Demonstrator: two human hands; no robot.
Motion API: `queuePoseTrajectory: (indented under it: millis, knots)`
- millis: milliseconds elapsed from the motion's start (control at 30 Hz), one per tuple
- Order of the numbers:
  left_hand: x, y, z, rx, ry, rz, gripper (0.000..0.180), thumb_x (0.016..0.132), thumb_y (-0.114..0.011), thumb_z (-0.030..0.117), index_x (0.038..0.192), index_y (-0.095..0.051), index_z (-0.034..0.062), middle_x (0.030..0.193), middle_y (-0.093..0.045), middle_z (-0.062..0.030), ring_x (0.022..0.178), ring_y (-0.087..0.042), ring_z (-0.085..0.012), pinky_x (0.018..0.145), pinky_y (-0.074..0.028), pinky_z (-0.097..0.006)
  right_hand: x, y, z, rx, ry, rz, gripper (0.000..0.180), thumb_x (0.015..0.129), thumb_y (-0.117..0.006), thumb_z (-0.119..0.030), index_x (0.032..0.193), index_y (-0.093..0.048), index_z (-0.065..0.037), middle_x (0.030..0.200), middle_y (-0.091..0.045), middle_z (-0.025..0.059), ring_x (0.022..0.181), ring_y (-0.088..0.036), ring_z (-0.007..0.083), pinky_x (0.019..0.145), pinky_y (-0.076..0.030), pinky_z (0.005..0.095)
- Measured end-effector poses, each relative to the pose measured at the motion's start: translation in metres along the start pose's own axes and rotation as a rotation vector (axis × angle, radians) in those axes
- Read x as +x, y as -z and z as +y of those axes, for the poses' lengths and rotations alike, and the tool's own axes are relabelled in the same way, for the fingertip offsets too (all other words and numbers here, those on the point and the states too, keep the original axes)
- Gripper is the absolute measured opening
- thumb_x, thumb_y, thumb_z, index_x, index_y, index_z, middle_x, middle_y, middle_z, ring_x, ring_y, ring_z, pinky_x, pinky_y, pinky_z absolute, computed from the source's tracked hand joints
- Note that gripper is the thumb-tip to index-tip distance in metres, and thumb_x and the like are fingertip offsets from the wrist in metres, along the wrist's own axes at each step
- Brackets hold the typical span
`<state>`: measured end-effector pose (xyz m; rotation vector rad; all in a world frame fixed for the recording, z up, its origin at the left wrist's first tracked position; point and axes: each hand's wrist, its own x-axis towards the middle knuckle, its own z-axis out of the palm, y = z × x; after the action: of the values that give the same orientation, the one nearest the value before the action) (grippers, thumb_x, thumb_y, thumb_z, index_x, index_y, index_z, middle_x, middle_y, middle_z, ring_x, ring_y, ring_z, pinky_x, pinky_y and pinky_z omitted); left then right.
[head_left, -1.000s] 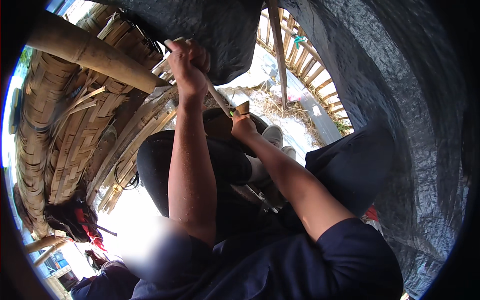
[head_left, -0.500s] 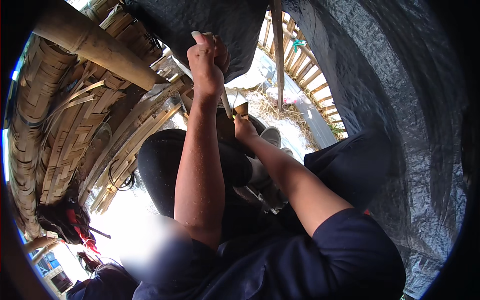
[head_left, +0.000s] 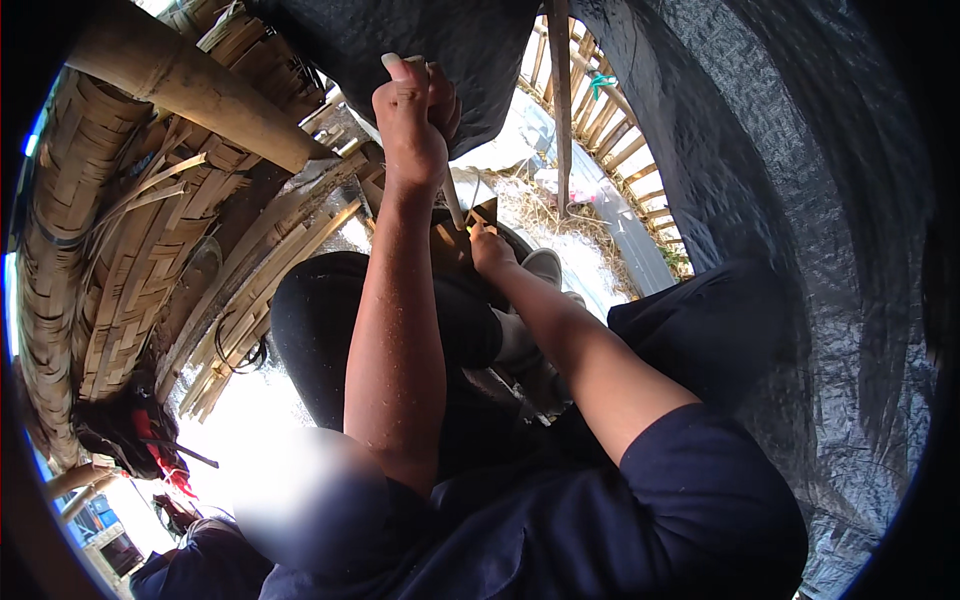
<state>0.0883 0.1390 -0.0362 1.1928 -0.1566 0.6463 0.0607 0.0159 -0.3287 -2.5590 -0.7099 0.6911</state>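
Note:
My left hand (head_left: pixel 412 115) is raised at the upper middle, its fingers closed round a slim pale stick (head_left: pixel 454 205) and its thumb pointing up. The stick slants down from that fist toward my right hand (head_left: pixel 490 252). The right fingers are curled at the stick's lower end, on something small and yellowish that I cannot make out. Just beyond them is a brown, angular piece (head_left: pixel 485 214), partly lit. My dark-trousered knee (head_left: pixel 320 320) is bent below the left forearm.
A thick bamboo pole (head_left: pixel 200 100) and woven bamboo panels (head_left: pixel 130 240) line the left. Split bamboo strips (head_left: pixel 260 270) lie beside my knee. Black plastic sheeting (head_left: pixel 770 150) hangs on the right. A thin wooden post (head_left: pixel 558 110) stands ahead, near a slatted bamboo fence (head_left: pixel 625 150).
My left fist has risen very slightly. The right hand has turned a little at the stick's lower end, and more of the brown piece around it catches light.

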Motion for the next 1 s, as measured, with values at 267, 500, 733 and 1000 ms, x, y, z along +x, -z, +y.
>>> queuePoseTrajectory:
  millis: [267,500,733,1000]
  knots:
    - [-0.001,-0.009,0.007,0.036,-0.001,0.042,0.052,0.097,-0.036,0.053,0.063,-0.03,0.0137,0.055,-0.025,0.0048,0.044,-0.02,-0.0061,0.041,-0.017,-0.024,0.002,0.002,0.011,-0.023,-0.077,-0.063,0.021,0.092,-0.041,-0.013,0.106,-0.046,0.0,0.098,-0.064,0.0267,0.095,-0.065,0.0374,0.081,-0.052,0.0465]
    - [0.004,0.002,0.011,0.04,-0.055,0.056,0.052,0.097,-0.034,0.054,0.063,-0.027,0.0161,0.056,-0.023,0.0045,0.045,-0.017,-0.007,0.042,-0.015,-0.026,0.011,0.003,0.0,-0.058,-0.148,-0.113,0.027,0.091,-0.044,-0.018,0.113,-0.052,-0.005,0.1,-0.065,0.0239,0.098,-0.065,0.0334,0.083,-0.052,0.0437]
    - [0.003,0.017,0.013,-0.021,-0.052,0.146,0.053,0.097,-0.032,0.055,0.063,-0.032,0.0142,0.056,-0.027,0.0035,0.046,-0.02,-0.0091,0.044,-0.019,-0.026,0.003,0.054,0.023,0.193,-0.162,-0.114,0.04,0.08,-0.052,-0.016,0.11,-0.051,0.011,0.098,-0.063,0.0302,0.091,-0.066,0.0369,0.081,-0.053,0.0415]
    - [0.001,0.019,0.02,0.02,-0.167,0.144,0.052,0.098,-0.031,0.052,0.068,-0.038,0.0101,0.059,-0.031,0.0017,0.048,-0.024,-0.0075,0.044,-0.018,-0.025,-0.021,0.076,0.017,0.502,-0.3,0.073,0.031,0.092,-0.044,-0.019,0.104,-0.054,0.007,0.083,-0.065,0.0264,0.05,-0.064,0.0294,0.051,-0.054,0.0381]
